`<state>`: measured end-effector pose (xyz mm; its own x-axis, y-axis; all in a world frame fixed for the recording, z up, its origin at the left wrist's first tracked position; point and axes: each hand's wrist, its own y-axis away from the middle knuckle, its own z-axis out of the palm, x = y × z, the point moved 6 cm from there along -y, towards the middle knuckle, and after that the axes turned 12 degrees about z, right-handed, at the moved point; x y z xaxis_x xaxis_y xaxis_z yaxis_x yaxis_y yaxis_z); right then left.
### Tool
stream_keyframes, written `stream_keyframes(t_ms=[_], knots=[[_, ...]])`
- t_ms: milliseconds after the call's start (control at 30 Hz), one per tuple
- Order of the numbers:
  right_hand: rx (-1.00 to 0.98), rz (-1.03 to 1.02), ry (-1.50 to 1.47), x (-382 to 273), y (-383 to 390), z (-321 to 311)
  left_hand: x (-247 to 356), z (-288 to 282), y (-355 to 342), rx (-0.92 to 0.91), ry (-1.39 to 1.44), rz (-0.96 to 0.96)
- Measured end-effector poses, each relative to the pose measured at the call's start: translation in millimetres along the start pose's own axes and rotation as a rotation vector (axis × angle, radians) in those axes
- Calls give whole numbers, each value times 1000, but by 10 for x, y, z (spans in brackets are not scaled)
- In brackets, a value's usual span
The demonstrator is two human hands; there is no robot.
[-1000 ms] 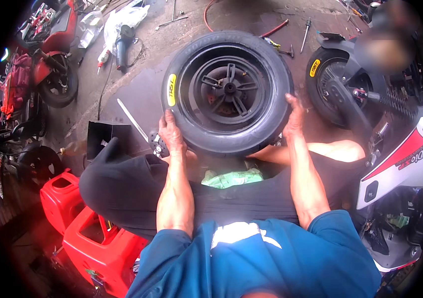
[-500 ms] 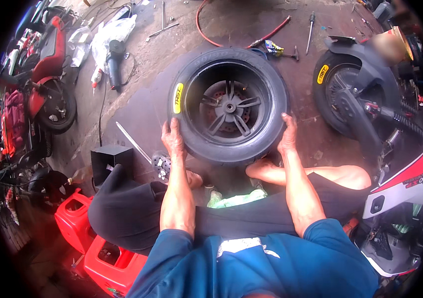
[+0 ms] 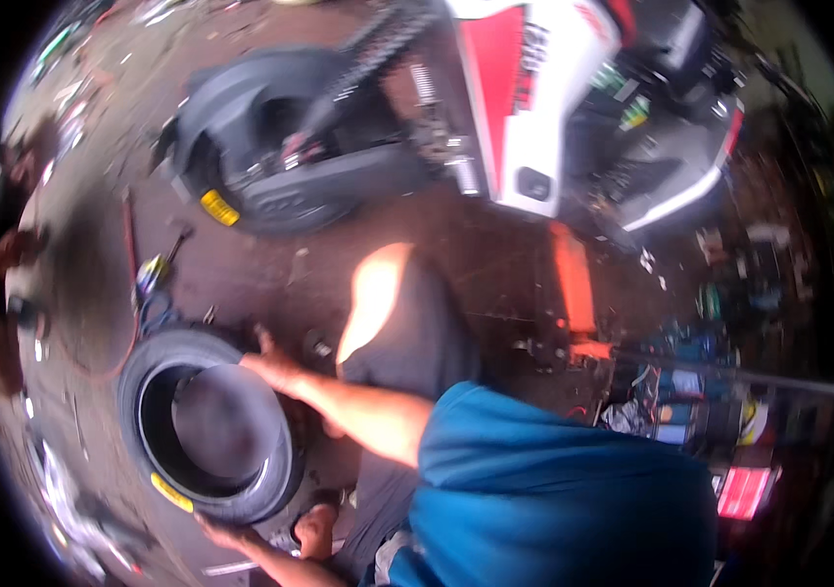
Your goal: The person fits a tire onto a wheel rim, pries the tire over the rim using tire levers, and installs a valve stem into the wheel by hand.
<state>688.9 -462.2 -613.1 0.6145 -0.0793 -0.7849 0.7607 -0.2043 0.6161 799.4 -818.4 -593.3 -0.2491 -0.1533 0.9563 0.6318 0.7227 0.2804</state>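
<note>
I have bare left hand (image 3: pixel 226 536) and bare right hand (image 3: pixel 275 369) at edge of round black rubber tyre (image 3: pixel 172 352); blurred, can't tell if fingers grip.

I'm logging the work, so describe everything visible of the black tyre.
The black tyre looks like rubber, round and thick-walled, with a yellow label at the lower left of its sidewall. It faces up at the picture's lower left, on or just above the floor; I cannot tell which. The right grip appears to touch its upper-right edge, the left grip its lower edge. Blur hides the middle.
</note>
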Motion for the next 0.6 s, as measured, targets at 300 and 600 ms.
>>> stream_keyframes(t_ms=[300, 600], knots=[[42, 97, 149, -77, 547, -115, 17, -204, -102, 26, -438, 98], [155, 40, 257, -229, 667, -324, 323, 82, 673, 21, -109, -15]])
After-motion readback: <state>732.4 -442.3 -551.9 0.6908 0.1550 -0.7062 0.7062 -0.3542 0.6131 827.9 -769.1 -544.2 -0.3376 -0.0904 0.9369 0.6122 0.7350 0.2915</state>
